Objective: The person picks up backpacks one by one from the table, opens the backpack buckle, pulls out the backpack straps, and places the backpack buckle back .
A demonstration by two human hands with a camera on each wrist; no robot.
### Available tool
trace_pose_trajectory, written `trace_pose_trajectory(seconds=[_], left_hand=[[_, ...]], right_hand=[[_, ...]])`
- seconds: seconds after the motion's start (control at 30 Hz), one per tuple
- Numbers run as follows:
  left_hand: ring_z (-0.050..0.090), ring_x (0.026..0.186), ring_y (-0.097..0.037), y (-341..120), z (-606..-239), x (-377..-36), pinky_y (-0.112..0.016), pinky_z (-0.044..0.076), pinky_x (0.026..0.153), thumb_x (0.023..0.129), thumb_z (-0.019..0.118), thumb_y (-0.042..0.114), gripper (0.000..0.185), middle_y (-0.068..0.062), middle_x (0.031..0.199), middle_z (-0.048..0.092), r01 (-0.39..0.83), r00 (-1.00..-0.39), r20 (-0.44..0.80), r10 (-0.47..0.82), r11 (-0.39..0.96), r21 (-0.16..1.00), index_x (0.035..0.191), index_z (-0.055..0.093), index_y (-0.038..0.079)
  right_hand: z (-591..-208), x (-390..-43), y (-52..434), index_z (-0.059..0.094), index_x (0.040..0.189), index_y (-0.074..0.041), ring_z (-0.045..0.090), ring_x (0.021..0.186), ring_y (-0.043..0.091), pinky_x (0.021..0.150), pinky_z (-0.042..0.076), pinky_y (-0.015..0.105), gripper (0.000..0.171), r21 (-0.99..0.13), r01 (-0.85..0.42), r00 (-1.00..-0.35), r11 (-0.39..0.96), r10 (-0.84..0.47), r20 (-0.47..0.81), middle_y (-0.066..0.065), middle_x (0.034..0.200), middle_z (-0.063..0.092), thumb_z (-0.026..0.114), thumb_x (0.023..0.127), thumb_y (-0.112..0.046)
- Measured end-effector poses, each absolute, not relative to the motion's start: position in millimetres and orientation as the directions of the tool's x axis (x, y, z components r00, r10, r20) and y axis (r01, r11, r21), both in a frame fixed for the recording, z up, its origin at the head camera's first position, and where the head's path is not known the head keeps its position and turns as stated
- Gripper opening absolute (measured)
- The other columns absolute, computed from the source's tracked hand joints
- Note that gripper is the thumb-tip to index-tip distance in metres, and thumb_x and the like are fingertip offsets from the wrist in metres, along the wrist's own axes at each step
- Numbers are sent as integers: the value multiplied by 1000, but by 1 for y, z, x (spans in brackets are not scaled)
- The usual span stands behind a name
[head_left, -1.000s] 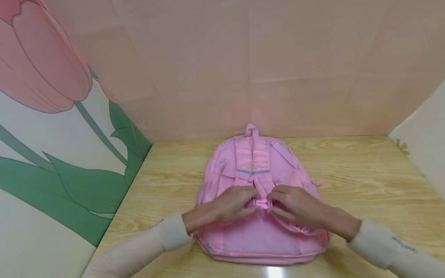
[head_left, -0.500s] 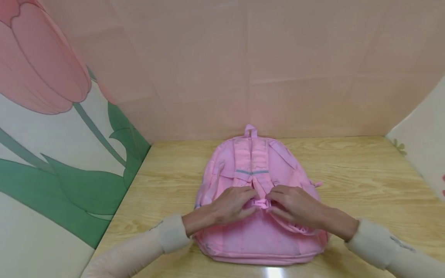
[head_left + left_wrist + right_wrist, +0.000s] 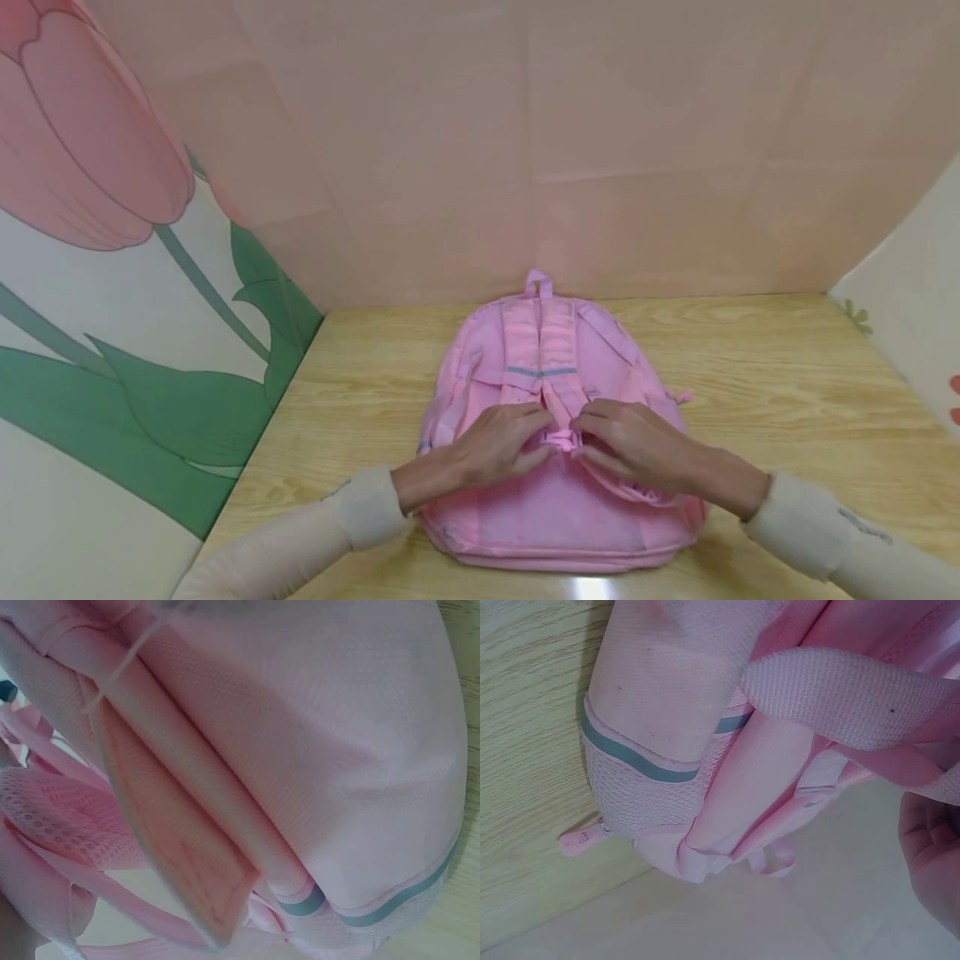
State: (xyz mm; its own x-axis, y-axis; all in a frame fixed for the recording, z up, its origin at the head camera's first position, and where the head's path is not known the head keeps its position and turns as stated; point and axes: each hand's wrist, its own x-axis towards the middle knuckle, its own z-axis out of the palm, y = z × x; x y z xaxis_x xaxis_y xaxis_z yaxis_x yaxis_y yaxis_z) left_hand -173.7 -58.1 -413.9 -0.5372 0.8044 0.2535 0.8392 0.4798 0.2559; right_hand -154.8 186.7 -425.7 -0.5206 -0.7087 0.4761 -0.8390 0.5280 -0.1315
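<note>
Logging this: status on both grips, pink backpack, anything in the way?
Left grip, right grip: pinching opposite sides of buckle. Backpack: on table, straps up. Grips partly cover buckle; no other obstruction seen.

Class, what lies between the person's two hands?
A pink buckle lies between the left hand and the right hand, as the head view shows.

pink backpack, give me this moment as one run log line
backpack: on table | straps: facing up | left hand: pinches buckle at left | right hand: pinches buckle at right
</note>
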Motion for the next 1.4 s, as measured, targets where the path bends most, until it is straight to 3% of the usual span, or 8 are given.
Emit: trace_pose_trajectory(seconds=[0.27, 0.73, 0.9, 1.13, 1.4], left_hand=[[63, 86, -5, -59, -415, -172, -8, 50, 77, 96, 66, 28, 19, 3, 103, 69, 840, -537, 270, 799, 481, 250, 109, 70, 15], [60, 80, -3, -61, -417, -171, -6, 47, 73, 100, 61, 29, 22, 2, 105, 70, 854, -519, 288, 805, 471, 222, 112, 70, 14], [62, 85, -4, -61, -417, -170, -8, 50, 77, 100, 60, 29, 21, 3, 106, 70, 856, -516, 292, 805, 476, 202, 112, 70, 15], [65, 85, -4, -60, -416, -169, -8, 51, 77, 101, 60, 30, 21, 5, 99, 70, 849, -526, 285, 801, 475, 233, 109, 70, 14], [57, 78, -1, -63, -419, -169, -7, 48, 72, 102, 57, 34, 21, 8, 91, 65, 821, -566, 258, 783, 506, 266, 105, 66, 16]], right_hand=[[-428, -155, 186, 71, 103, -12, 62, 84, 6, 74, 59, 25, 17, -130, -848, -505, 513, -712, 489, -7, 95, 65, 72, 88, -20], [-428, -155, 185, 72, 100, -15, 60, 80, 2, 71, 57, 22, 16, -163, -832, -537, 530, -699, 472, -10, 93, 65, 74, 85, -21], [-426, -154, 187, 72, 99, -17, 57, 76, -1, 67, 55, 18, 16, -185, -826, -551, 532, -695, 462, -12, 90, 64, 76, 83, -21], [-424, -154, 192, 73, 96, -18, 55, 73, -3, 63, 52, 16, 17, -189, -834, -539, 519, -691, 482, -13, 88, 64, 79, 80, -21], [-424, -153, 199, 75, 97, -17, 50, 66, -6, 58, 45, 9, 19, -207, -829, -547, 519, -678, 491, -14, 84, 64, 79, 79, -21]])
